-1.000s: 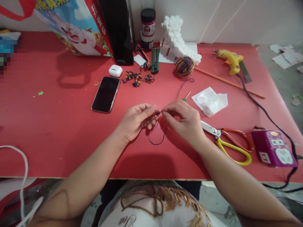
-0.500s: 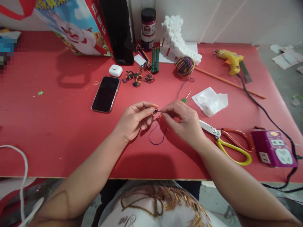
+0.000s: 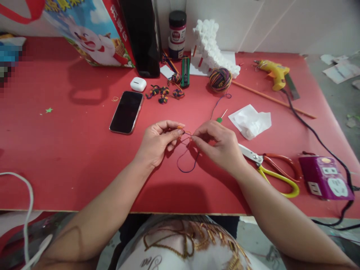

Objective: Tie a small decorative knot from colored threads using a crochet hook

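My left hand [image 3: 159, 141] pinches a small piece of knotted yarn, mostly covered by the fingers, with a bit of orange [image 3: 180, 128] showing. Opposite it, my right hand [image 3: 218, 144] is closed with thumb and index finger on a dark strand of yarn [image 3: 187, 134] stretched between both hands. A purple loop of the yarn [image 3: 187, 171] hangs down onto the red table. Beyond my right hand, the strand runs back toward a multicoloured yarn ball [image 3: 220, 80]. Just past my right knuckles lies a green-handled hook [image 3: 219, 119].
Small knotted yarn pieces [image 3: 163, 91] lie behind a phone [image 3: 126, 112]. To the right are scissors [image 3: 260, 160], crumpled white paper [image 3: 251, 122], a purple power adapter [image 3: 326, 176], an orange stick [image 3: 275, 100] and a yellow glue gun [image 3: 274, 73] with a black cord.
The dark knotted bit at my left fingertips is now less visible, and the strand between my hands looks slightly longer. Both hands keep their pinch in nearly the same place.
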`<control>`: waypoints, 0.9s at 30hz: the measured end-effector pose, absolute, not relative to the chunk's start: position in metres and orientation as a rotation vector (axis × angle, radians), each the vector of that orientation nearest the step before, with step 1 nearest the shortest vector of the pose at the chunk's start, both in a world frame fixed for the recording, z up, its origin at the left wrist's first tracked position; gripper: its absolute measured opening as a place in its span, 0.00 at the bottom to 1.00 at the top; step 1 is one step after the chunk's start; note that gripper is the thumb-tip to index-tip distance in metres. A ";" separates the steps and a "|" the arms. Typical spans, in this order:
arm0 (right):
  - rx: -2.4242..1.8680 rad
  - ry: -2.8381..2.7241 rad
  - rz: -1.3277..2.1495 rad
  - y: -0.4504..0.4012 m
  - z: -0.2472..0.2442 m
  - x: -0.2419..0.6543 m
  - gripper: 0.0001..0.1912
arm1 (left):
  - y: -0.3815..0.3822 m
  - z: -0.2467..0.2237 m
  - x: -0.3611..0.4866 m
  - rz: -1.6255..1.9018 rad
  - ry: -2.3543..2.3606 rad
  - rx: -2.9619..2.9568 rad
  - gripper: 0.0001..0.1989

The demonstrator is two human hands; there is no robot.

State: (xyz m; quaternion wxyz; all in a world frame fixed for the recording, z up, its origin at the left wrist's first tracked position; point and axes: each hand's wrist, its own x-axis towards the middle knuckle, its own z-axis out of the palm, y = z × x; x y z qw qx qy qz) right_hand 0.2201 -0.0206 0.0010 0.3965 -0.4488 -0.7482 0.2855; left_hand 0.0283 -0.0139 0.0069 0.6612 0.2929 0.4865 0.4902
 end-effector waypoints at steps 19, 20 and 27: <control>-0.882 -1.536 1.467 -0.030 -0.002 0.212 0.10 | -0.015 0.012 0.030 1.030 1.065 0.631 0.06; -0.889 -1.538 1.459 -0.030 -0.002 0.212 0.11 | -0.015 0.012 0.030 1.033 1.074 0.636 0.06; -0.933 -1.513 1.409 -0.028 -0.004 0.212 0.10 | -0.016 0.012 0.030 1.055 1.115 0.680 0.07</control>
